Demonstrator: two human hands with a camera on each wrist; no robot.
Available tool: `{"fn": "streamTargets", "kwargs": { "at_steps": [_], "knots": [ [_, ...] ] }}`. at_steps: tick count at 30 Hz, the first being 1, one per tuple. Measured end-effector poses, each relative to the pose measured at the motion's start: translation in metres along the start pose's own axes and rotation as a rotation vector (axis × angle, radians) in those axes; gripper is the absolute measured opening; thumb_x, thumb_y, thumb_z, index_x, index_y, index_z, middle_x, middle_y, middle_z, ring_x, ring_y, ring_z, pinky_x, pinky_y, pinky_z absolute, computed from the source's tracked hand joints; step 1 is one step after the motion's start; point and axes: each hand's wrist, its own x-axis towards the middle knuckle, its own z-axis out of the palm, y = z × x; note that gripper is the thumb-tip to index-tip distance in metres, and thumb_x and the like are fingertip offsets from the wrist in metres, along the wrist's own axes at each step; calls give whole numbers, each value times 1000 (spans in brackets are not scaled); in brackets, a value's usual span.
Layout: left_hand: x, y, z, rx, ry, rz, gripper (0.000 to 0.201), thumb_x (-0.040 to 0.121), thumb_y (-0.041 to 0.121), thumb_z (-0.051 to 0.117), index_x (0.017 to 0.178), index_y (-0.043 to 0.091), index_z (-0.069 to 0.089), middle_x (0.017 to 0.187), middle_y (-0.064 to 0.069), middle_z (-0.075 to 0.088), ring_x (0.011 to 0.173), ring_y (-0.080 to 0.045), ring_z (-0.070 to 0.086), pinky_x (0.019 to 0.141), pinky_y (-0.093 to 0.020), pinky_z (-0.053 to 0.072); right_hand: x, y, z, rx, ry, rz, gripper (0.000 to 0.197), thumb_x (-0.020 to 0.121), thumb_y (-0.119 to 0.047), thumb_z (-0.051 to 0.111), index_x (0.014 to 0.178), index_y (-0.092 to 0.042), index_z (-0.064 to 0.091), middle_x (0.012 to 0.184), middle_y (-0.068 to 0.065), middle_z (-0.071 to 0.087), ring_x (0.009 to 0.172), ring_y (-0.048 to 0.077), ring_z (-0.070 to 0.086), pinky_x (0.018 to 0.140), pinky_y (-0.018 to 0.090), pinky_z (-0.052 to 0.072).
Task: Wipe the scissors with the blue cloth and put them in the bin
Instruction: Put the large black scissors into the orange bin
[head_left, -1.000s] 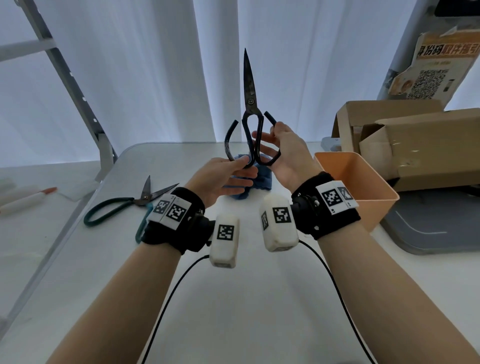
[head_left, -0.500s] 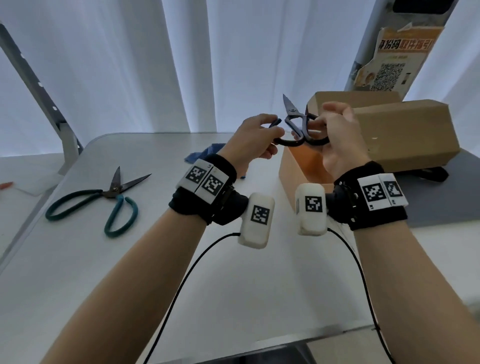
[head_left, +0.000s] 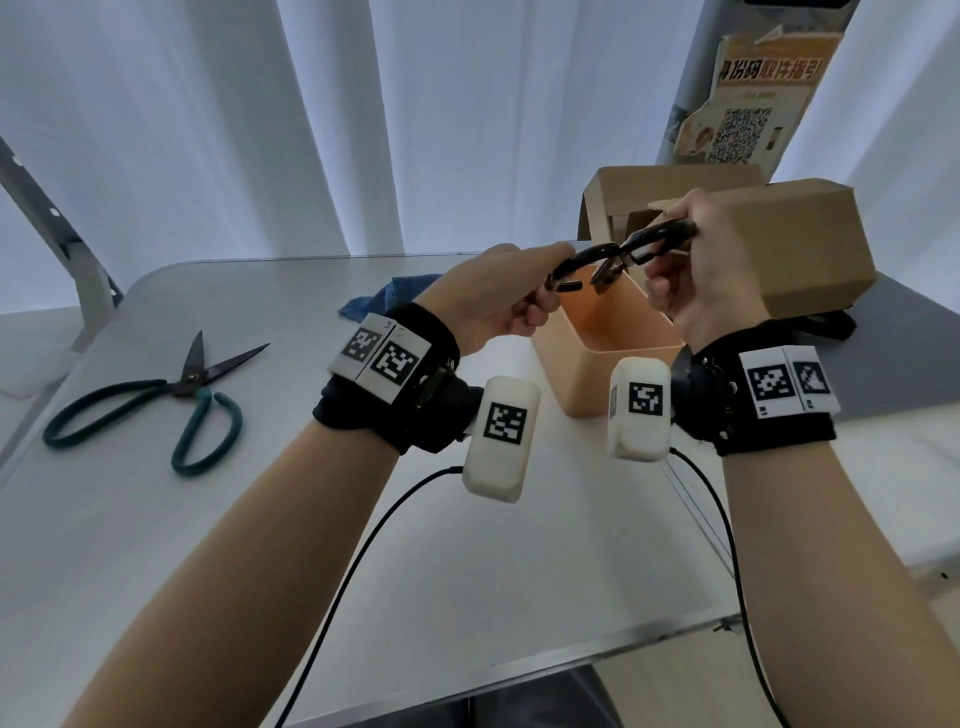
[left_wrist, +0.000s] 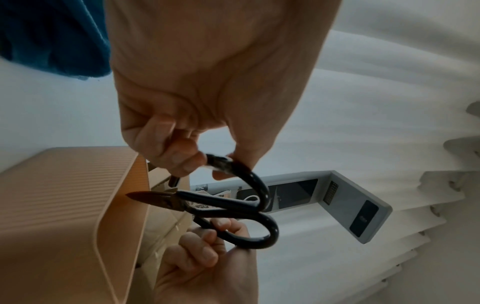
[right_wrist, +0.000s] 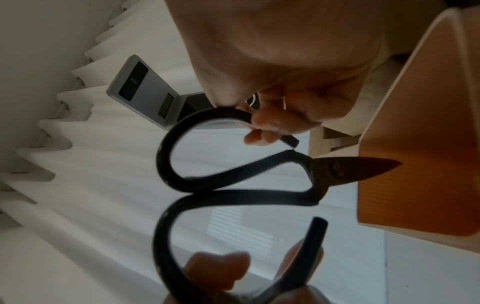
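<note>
We've got both hands, left (head_left: 498, 296) and right (head_left: 696, 275), fingers gripping the scissors (head_left: 618, 254) handles, blades pointing down into the bin (head_left: 597, 358) below.

White curtains (head_left: 208, 130) (backlit) behind a white table (head_left: 156, 545).

The scissors (head_left: 621, 253) have glossy black handles and dark blades that look brownish in the dim wrist views. The bin (head_left: 582, 379) is pale orange with fine ribbing. The cloth (head_left: 387, 301) is deep blue. The second pair of scissors (head_left: 156, 397) has teal-green handles and dark blades. Black wristbands (head_left: 384, 410) carry black-and-white square-patterned tags.
</note>
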Motion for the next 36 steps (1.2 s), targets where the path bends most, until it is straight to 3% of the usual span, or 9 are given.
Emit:
{"fn": "streamTargets", "kwargs": {
  "at_steps": [2,6,9,13,16,19,23,34,36],
  "knots": [
    [2,-4,2,1,5,-19,21,101,33,49,95,13,51,62,3,44,49,-8,36,46,-16,31,2,6,-1,-24,-11,58,31,86,-34,48,96,-8,63,56,-1,52,44,11,43,41,19,32],
    [9,-13,5,16,79,-39,22,100,28,50,82,15,50,66,1,40,54,-10,33,54,-21,27,2,18,4,42,-39,136,27,90,-29,49,103,-9,62,74,7,63,51,16,63,47,19,47],
    [17,-20,1,-8,157,-51,23,100,22,48,78,15,47,66,1,39,52,-9,33,48,-18,27,3,26,12,49,-95,156,30,97,-23,43,103,-6,67,82,10,69,60,17,71,51,24,54],
    [29,-26,-11,-36,267,-29,17,99,19,50,85,12,48,68,-1,41,52,-9,35,44,-16,30,10,34,24,32,-126,116,20,101,-11,43,101,-2,60,82,14,75,70,23,75,57,29,59],
    [39,-26,-19,-50,338,-21,14,99,20,51,90,9,53,70,-2,46,53,-9,41,44,-16,34,16,34,38,-51,-140,54,21,104,-15,43,94,-4,57,84,14,75,75,24,74,70,31,62],
    [45,-27,-24,-67,363,-25,20,101,26,52,100,6,57,75,-5,52,58,-11,48,46,-16,39,21,29,49,-174,-146,8,21,100,-28,53,95,-9,61,92,12,75,79,21,72,73,31,61],
    [49,-29,-22,-42,289,10,38,101,37,54,116,3,60,88,-7,60,69,-13,56,59,-19,46,28,25,55,-181,-65,13,19,95,-29,58,90,-11,60,81,4,65,71,14,62,63,27,55],
    [57,-40,-7,-111,193,-25,38,102,32,55,125,2,54,96,-9,59,79,-17,62,69,-24,51,26,34,50,-270,47,31,15,94,-23,55,81,-16,56,75,-2,54,62,10,48,56,24,39],
    [57,-42,-6,-97,174,-40,42,102,32,55,131,3,52,99,-10,60,80,-18,62,70,-25,51,27,36,48,-279,58,39,10,94,-24,55,93,-16,59,79,-3,51,67,10,46,56,24,40]
  ]
}}
